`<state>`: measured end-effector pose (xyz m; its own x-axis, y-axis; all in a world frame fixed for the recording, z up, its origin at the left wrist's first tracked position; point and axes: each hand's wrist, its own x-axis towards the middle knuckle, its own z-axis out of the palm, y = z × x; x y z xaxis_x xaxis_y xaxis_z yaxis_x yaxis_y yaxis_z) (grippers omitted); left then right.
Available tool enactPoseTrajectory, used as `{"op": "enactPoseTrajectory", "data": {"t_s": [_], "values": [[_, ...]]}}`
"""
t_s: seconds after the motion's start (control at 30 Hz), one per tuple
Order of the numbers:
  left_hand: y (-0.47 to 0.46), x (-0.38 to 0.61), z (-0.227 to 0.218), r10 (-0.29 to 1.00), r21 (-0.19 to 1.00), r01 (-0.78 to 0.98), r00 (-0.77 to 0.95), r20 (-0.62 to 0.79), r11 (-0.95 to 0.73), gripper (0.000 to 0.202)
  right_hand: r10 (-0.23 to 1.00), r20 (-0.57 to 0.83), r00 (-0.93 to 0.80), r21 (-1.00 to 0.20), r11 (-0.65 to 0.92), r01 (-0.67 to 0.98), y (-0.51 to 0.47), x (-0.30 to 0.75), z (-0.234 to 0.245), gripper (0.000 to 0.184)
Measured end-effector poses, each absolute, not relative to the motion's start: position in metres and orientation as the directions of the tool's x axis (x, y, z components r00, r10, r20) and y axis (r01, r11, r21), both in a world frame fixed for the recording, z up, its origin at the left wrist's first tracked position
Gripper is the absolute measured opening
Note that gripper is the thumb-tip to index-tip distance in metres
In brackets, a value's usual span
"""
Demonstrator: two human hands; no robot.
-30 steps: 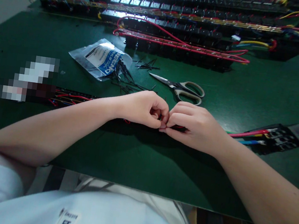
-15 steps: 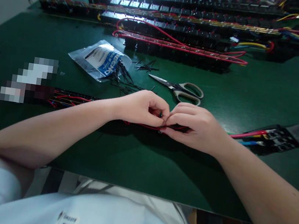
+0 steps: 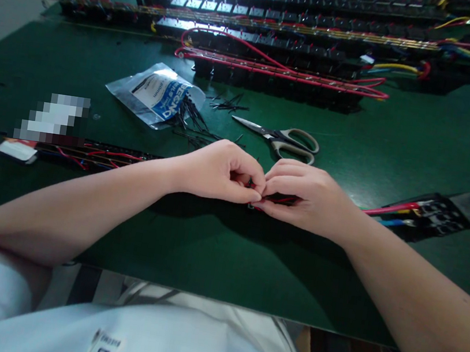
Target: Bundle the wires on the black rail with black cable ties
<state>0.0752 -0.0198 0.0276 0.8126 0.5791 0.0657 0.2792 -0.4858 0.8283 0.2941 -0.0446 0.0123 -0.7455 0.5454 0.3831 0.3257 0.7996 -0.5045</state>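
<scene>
My left hand (image 3: 222,169) and my right hand (image 3: 306,197) meet fingertip to fingertip over a long black strip with red wires (image 3: 102,155) lying across the green table. Both hands are curled, pinching the red wires at the strip's middle; a small black piece, perhaps a cable tie, shows between the fingers. The strip's right end (image 3: 431,214) carries red, green and blue wires into black connectors.
Scissors (image 3: 284,140) lie just beyond my hands. A clear bag (image 3: 154,95) spills thin black cable ties (image 3: 194,123). Rows of black strips with red looped wires (image 3: 284,72) fill the far table. The table's front edge (image 3: 201,292) runs near my body.
My hands stay almost still, fingers shifting slightly on the wires. The view has shifted a little.
</scene>
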Motion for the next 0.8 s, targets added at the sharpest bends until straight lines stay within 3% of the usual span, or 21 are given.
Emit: {"op": "enactPoseTrajectory", "data": {"t_s": [0.3,0.37,0.47,0.53,0.6,0.67,0.8], "values": [[-0.025,0.073,0.03,0.516,0.705,0.278,0.845,0.143,-0.652,0.013,0.513,0.395,-0.762,-0.456,0.83,0.322,-0.043,0.294,0.009,0.014],[-0.028,0.075,0.033,0.458,0.586,0.264,0.864,0.209,-0.766,0.013,0.506,0.397,-0.766,-0.443,0.836,0.323,-0.043,0.294,0.008,0.015],[-0.039,0.078,0.042,0.296,0.253,0.228,0.914,0.276,-0.94,0.02,0.5,0.417,-0.759,-0.427,0.845,0.322,-0.043,0.294,0.007,0.013],[-0.05,0.081,0.049,0.233,-0.001,0.242,0.934,0.272,-0.97,0.024,0.495,0.423,-0.759,-0.424,0.848,0.317,-0.044,0.294,0.006,0.011],[-0.061,0.083,0.053,0.234,-0.17,0.287,0.933,0.275,-0.943,0.024,0.495,0.419,-0.762,-0.426,0.847,0.316,-0.044,0.293,0.006,0.009],[-0.07,0.084,0.056,0.261,-0.242,0.323,0.931,0.256,-0.915,0.022,0.502,0.41,-0.762,-0.43,0.843,0.323,-0.045,0.293,0.006,0.009],[-0.08,0.085,0.059,0.267,-0.279,0.339,0.926,0.266,-0.898,0.021,0.519,0.396,-0.758,-0.437,0.832,0.341,-0.045,0.293,0.005,0.009]]}}
